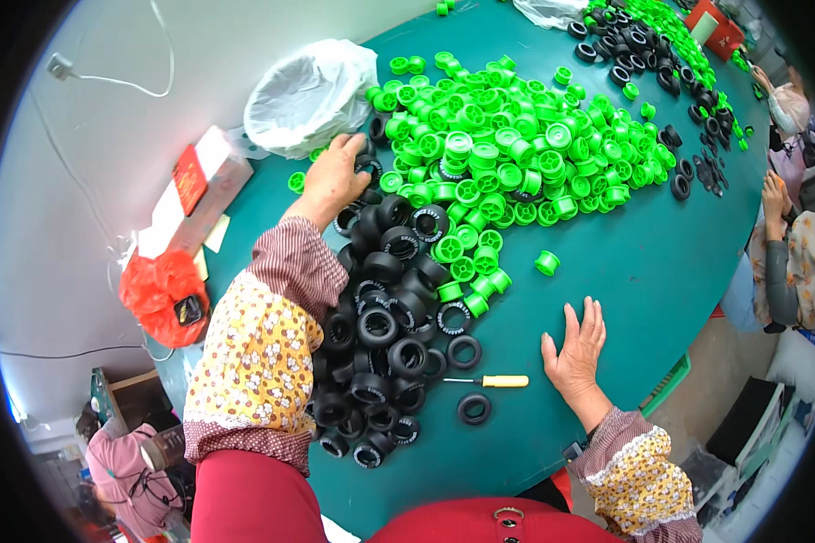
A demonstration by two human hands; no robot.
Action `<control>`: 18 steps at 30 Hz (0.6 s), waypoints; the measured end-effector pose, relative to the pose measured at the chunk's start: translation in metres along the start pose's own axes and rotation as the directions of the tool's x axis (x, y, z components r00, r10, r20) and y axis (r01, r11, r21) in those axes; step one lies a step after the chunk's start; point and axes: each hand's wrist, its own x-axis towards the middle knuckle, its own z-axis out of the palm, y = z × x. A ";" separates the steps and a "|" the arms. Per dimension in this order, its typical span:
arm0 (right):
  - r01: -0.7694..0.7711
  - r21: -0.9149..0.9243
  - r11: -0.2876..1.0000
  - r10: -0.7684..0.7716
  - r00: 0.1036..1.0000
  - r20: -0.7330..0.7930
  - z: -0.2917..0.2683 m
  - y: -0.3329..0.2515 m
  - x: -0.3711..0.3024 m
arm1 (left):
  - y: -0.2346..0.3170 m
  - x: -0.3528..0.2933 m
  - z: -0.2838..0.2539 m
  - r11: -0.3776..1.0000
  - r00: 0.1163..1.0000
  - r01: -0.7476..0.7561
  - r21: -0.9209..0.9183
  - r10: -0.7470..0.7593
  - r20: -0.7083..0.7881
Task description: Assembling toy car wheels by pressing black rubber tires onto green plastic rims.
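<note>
My left hand (332,179) reaches to the far end of a heap of black toy tires (376,328), its fingers curled round a black tire (368,164) beside the bag-lined container. Part of the grip is hidden by the hand itself. Flat on the green table (525,452), my right hand (578,351) lies with fingers spread and nothing held. Between the two hands is a screwdriver (505,381) with a yellow handle, and a loose tire (474,408) lies just below it. Bright green wheel rims (507,136) are piled beyond, with one single rim (547,262) apart from them.
A container lined with a white plastic bag (303,100) stands at the far left. Next to it are a white box (199,199) and a red plastic bag (161,294). More tires (629,50) and rims lie at the far right, where other people's hands (775,201) show.
</note>
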 end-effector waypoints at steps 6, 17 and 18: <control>0.010 0.007 1.000 -0.010 1.000 0.025 0.003 0.000 0.000 | 0.003 0.044 0.005 0.948 0.999 -0.014 0.319 -0.003 0.052; 0.012 0.009 1.000 -0.012 0.999 0.044 0.004 0.001 0.003 | 0.011 0.083 0.008 0.915 0.856 -0.132 0.382 -0.089 0.509; 0.011 0.010 1.000 -0.011 0.999 0.041 0.004 0.001 0.003 | 0.010 0.084 0.008 0.914 0.857 -0.134 0.383 -0.088 0.508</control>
